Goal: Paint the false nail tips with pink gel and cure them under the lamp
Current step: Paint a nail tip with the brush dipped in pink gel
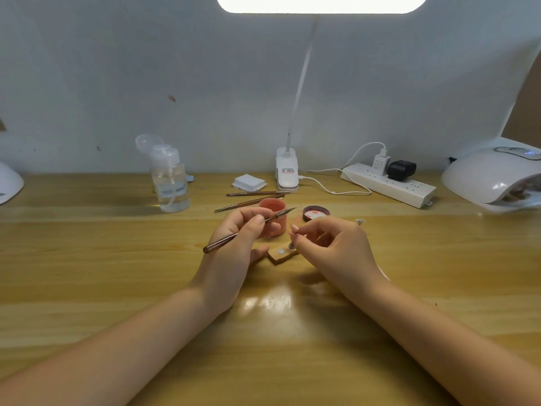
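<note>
Head view: wooden table (87,273) against pale wall (117,68).

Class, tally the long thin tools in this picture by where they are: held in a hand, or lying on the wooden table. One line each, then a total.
Held: 1, the thin brown-handled brush gripped in the left hand.
Lying on the wooden table: 2, the slim brown tools behind the pink gel pot.
Total: 3
</note>
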{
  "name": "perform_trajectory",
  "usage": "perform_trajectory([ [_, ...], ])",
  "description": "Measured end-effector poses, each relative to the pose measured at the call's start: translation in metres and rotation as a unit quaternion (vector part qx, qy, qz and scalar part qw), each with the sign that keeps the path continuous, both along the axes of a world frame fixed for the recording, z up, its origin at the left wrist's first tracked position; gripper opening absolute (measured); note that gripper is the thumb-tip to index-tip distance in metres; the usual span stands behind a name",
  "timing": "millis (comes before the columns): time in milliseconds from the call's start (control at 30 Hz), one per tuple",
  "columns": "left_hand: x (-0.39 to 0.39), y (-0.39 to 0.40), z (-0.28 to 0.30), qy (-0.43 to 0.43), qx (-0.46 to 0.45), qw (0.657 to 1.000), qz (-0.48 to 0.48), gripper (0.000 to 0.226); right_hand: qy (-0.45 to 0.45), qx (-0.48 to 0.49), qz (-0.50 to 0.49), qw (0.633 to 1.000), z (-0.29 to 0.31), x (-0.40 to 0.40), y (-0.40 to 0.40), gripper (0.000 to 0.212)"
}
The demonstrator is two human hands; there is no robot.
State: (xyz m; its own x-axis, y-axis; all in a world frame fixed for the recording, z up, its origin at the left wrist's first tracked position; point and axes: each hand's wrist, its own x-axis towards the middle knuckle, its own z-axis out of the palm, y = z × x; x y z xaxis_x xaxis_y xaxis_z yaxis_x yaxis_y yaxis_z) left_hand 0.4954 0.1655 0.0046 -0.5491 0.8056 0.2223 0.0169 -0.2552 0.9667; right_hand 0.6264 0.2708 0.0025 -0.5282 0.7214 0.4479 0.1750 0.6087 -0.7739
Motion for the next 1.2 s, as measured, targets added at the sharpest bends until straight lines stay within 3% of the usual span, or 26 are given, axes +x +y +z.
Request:
perform_trajectory([
  [133,0.005,-0.01,0.004,0.139,0.06,0.988,0.038,0.015,0.035,-0.018,0.009,0.999,0.002,0.002,0.0,0.006],
  [367,0.016,-0.017,0.009,0.252,0.087,0.963,0.041,0.015,0.092,-0.024,0.003,0.995,0.006,0.005,0.003,0.012],
  [633,0.013,-0.018,0.007,0.254,0.1,0.961,0.046,0.026,0.073,-0.011,-0.005,0.997,0.004,0.006,0.006,0.013],
  [900,0.008,-0.014,0.026,0.222,0.075,0.971,0.044,0.021,0.062,0.001,-0.029,0.998,-0.001,0.007,0.01,0.008],
  [1033,-0.012,0.006,0.057,0.231,0.004,0.965,0.122,0.024,0.048,-0.009,-0.051,0.998,-0.004,0.006,0.015,0.004],
  [1200,-0.034,0.038,0.082,0.359,-0.172,0.907,0.14,0.025,0.039,0.006,-0.04,0.998,-0.005,0.004,0.015,0.003],
])
